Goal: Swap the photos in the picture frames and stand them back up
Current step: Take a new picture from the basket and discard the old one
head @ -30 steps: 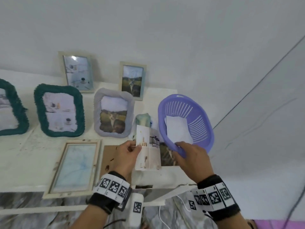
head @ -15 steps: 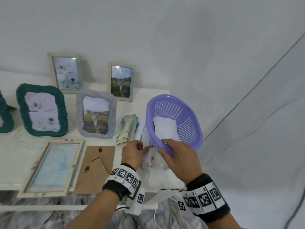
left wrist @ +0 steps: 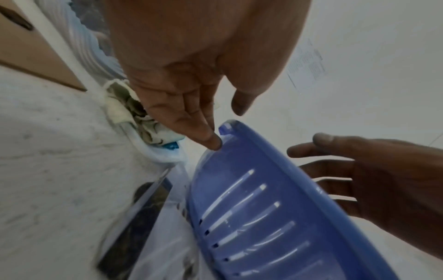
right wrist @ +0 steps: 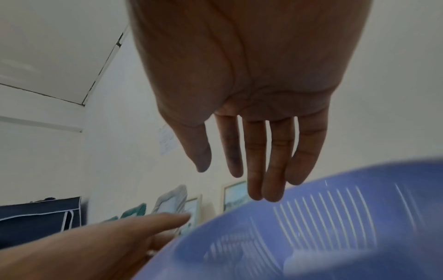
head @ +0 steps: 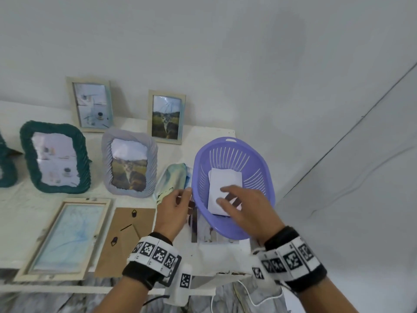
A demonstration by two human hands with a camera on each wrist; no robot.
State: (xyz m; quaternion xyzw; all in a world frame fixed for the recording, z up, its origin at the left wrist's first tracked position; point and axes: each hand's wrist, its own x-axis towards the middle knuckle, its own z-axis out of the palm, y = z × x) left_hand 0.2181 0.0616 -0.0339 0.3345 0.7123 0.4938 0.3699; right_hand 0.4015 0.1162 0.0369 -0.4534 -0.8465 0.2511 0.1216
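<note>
Purple slotted basket (head: 257,159); teal frame (head: 29,154); grey frame (head: 106,154).

Your forearms are bare, no sleeves. Your left hand (head: 174,213) and right hand (head: 248,211) are bare, no gloves or rings seen. Each wrist carries a black strap under a white band (head: 155,253) printed with square black-and-white fiducial markers. A white block (head: 185,280) with one marker hangs below your left wrist. A thin white cable (head: 252,297) trails below your right wristband (head: 291,258).
</note>
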